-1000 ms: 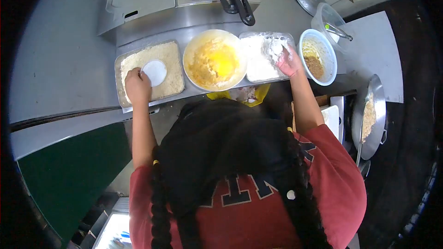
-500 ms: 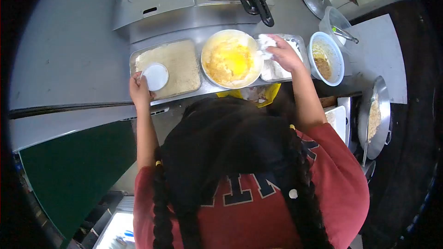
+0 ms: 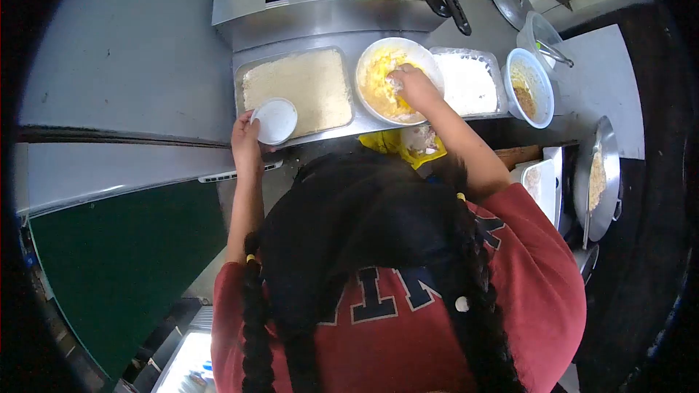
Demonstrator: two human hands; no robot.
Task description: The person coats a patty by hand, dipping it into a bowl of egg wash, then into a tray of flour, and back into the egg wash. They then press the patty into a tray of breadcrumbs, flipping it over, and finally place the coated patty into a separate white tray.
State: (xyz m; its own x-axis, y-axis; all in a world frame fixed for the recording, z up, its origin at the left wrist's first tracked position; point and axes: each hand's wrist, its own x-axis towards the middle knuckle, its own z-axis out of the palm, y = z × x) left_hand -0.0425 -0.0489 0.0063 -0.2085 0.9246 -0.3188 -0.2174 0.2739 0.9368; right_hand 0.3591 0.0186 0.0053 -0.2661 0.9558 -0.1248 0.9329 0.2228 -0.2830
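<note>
My left hand is closed on the edge of a small round white dish, above the near-left corner of a metal tray of pale crumbs. My right hand reaches into a white bowl of yellow beaten egg. Its fingers close around a flour-dusted white lump, mostly hidden, so its kind does not show. To the right of the bowl lies a metal tray spread with white flour.
A light-blue bowl with brown and yellow contents stands farther right, near a clear tub with a metal utensil. Behind is a fryer with black-handled baskets. A wok is at right; a yellow bag hangs below.
My right hand has moved left from the flour tray into the egg bowl with the white lump. My left hand keeps the dish over the crumb tray. The view has shifted slightly.
</note>
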